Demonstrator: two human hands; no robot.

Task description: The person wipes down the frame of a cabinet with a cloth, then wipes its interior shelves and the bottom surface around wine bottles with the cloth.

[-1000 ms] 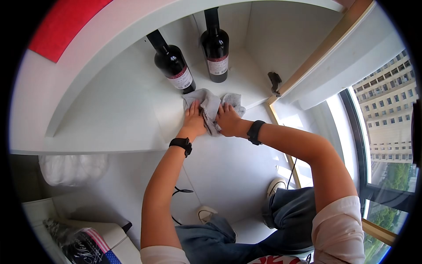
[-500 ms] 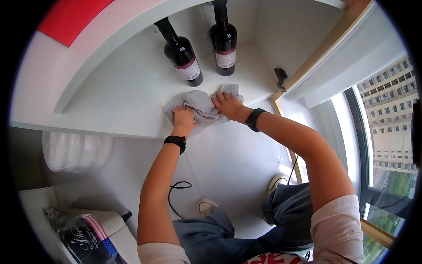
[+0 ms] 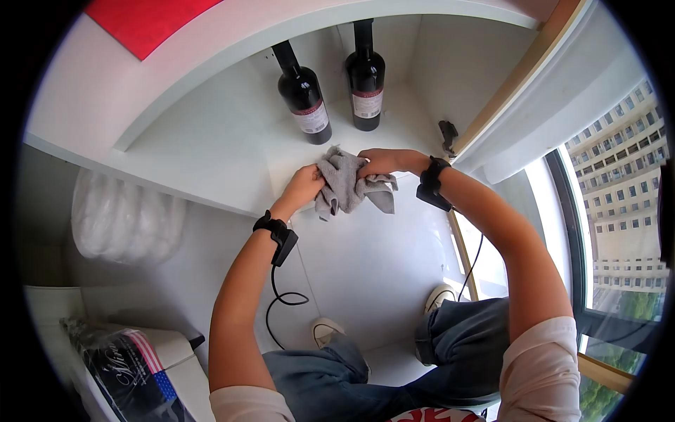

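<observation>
A crumpled grey cloth (image 3: 342,184) hangs bunched between my two hands at the front edge of the white shelf (image 3: 204,158). My left hand (image 3: 304,186) pinches its left side, with the fingertips partly hidden by the folds. On the other side my right hand (image 3: 383,162) grips the cloth near its top, fingers curled into the fabric. Just behind the cloth stand two dark wine bottles, the left bottle (image 3: 304,98) and the right bottle (image 3: 365,84), both with white and dark red labels. Neither hand touches a bottle.
A wooden frame edge (image 3: 517,77) with a small black fitting (image 3: 448,133) borders the shelf on the right, near a window (image 3: 573,211). Clear plastic packaging (image 3: 126,218) sits below the shelf at left. A black cable (image 3: 281,301) hangs from my left wrist. A red sheet (image 3: 148,21) lies above.
The cloth was spread on the shelf under my hands; now it is gathered up and held between them. My right hand has gone from lying flat to gripping. The view has shifted slightly.
</observation>
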